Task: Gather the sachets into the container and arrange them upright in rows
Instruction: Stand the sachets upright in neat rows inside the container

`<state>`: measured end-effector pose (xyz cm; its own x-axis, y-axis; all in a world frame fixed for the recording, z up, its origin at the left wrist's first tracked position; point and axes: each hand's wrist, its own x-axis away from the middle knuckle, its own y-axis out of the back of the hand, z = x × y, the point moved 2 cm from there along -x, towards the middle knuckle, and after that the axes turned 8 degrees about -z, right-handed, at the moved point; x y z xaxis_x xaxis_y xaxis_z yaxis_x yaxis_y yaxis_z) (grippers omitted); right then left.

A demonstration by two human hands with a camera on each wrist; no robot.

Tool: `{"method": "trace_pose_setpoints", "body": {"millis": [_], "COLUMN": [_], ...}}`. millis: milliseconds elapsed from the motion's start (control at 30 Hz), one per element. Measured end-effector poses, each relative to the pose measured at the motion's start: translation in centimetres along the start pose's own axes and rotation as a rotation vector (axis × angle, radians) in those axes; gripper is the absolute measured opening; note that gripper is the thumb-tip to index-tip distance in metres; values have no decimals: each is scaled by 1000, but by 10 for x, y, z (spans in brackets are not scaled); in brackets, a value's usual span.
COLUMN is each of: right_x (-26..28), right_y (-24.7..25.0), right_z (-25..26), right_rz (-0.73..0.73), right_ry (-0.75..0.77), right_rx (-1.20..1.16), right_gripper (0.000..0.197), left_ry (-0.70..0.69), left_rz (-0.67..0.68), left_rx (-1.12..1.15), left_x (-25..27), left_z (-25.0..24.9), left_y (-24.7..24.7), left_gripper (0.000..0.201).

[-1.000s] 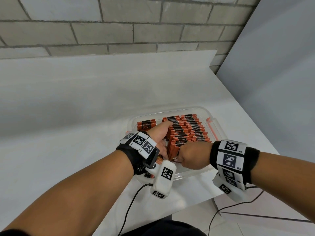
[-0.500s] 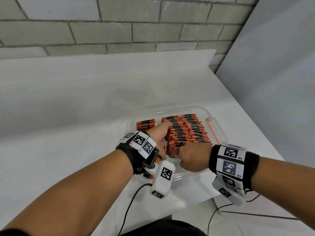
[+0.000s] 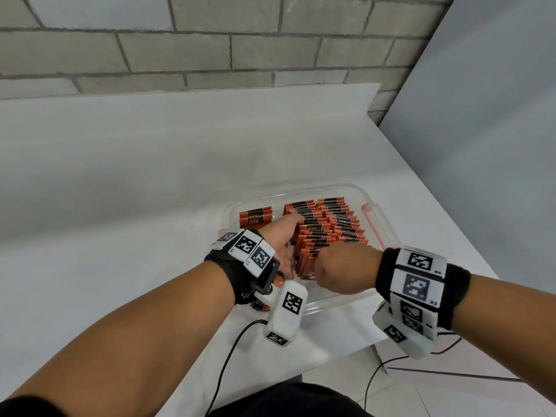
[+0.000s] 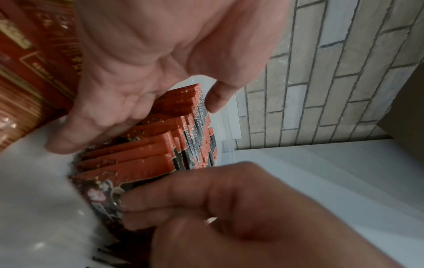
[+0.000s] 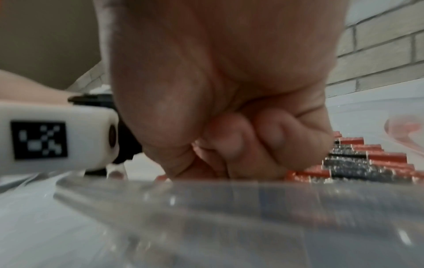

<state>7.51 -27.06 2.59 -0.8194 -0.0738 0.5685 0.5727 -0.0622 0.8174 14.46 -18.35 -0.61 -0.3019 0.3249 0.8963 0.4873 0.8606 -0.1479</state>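
Sachets (image 3: 325, 230) stand in rows in the container (image 3: 373, 206), centre frame. Left hand (image 3: 282, 236) flat, bracing; right hand (image 3: 340, 272) pinching the front sachet. Any slip could topple the near row.

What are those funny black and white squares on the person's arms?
They are square code markers on white blocks, strapped over black wristbands on the left hand and right hand. A white camera box hangs under each wrist, each trailing a thin black cable.

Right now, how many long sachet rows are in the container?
2: middle row, left hand flat against it, right hand pinching its near end; right row by the container's wall. A short group sits far left; hands may hide more.
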Motion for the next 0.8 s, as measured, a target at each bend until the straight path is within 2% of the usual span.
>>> {"method": "trace_pose_setpoints", "body": {"millis": [167, 267, 333, 433, 567, 700, 800], "right_x": [12, 14, 13, 10, 7, 4, 3], "right_y": [20, 26, 23, 13, 6, 2, 2], "right_z": [-27, -44, -48, -43, -42, -40, -39], "right_rz": [-272, -410, -395, -323, -308, -252, -263], "right_ry": [-68, -124, -150, -181, -198, -188, -186], "right_rx": [-182, -167, -148, -39, -45, -45, -99], "right_gripper": [19, 21, 29, 33, 29, 29, 33], "left_ry": [1, 7, 17, -18, -9, -20, -37], "left_rz": [10, 24, 39, 40, 39, 53, 34], "left_rx": [-1, -7, -22, -28, 9, 33, 62], "left_x": [1, 0, 3, 2, 7, 10, 9], "left_z": [-1, 1, 1, 2, 1, 1, 2], "left_y": [0, 1, 0, 0, -1, -2, -2], "left_gripper": [62, 58, 50, 61, 44, 47, 56]}}
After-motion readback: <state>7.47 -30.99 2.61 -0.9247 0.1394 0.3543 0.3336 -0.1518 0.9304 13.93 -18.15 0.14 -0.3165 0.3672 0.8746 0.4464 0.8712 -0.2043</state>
